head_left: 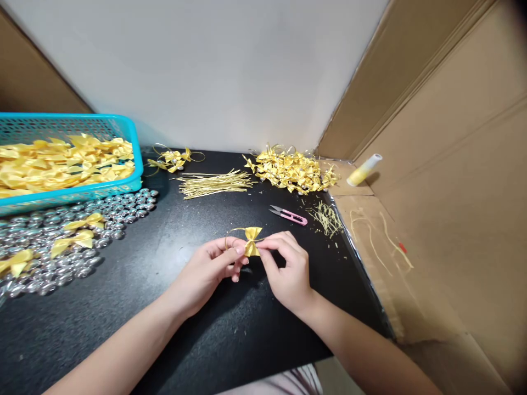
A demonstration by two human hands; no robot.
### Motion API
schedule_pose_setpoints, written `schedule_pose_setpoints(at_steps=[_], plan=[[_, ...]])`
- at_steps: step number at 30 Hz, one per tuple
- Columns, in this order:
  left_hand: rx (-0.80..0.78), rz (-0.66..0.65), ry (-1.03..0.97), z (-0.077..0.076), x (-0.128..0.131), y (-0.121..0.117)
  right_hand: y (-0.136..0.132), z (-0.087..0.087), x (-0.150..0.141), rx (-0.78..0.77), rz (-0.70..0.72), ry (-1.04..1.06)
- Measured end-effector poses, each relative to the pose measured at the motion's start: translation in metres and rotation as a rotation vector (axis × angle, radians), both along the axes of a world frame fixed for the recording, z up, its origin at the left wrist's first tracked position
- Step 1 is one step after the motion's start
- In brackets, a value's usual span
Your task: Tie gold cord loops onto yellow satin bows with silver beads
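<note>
A small yellow satin bow [252, 240] with a thin gold cord loop [233, 232] is pinched between both hands just above the black table [173, 329]. My left hand [209, 271] closes thumb and fingers on the bow's left side. My right hand [288, 269] pinches its right side, fingers curled. Whether a bead lies under the bow is hidden by the fingers.
A teal basket [138, 159] of yellow bows stands at the far left. Silver beads [61, 258] with a few bows spread before it. Gold cords [214, 182], finished bows [292, 170], pink snips [290, 215], cord scraps [329, 218] and a glue tube [364, 169] lie behind. Cardboard walls rise right.
</note>
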State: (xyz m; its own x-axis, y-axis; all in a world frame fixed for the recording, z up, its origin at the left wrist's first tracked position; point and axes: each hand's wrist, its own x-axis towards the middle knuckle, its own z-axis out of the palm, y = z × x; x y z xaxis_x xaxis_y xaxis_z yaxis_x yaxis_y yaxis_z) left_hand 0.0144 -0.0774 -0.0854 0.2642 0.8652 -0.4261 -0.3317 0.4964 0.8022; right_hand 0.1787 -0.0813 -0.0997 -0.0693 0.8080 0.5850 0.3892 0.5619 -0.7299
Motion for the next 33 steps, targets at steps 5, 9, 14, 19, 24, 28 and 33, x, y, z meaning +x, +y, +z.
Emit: schedule_pose_setpoints(at_steps=[5,9,14,19,24,28,33], plan=[[-0.003,-0.009,0.009,0.0007,-0.0007,0.0014,-0.0005,0.0001,0.0003,0.069,-0.015,-0.059],[-0.004,-0.014,0.042,0.0025,-0.0014,0.0021,-0.0004,-0.0006,0.0005,0.144,-0.029,-0.123],[0.031,-0.035,0.099,0.0028,-0.0012,0.0023,-0.0005,-0.0033,0.0,0.167,-0.036,-0.166],[0.135,-0.048,0.146,-0.0016,0.0008,0.0019,-0.0022,-0.0028,-0.0019,0.126,-0.046,-0.14],[0.177,-0.033,0.141,-0.0047,-0.0001,-0.0013,-0.0028,-0.002,-0.0031,0.108,-0.058,-0.131],[0.155,-0.052,0.161,-0.0052,-0.0032,-0.0012,-0.0022,-0.0025,-0.003,0.118,-0.074,-0.136],[0.144,-0.065,0.189,-0.0029,-0.0033,0.0015,-0.0025,-0.002,-0.0023,0.149,-0.062,-0.167]])
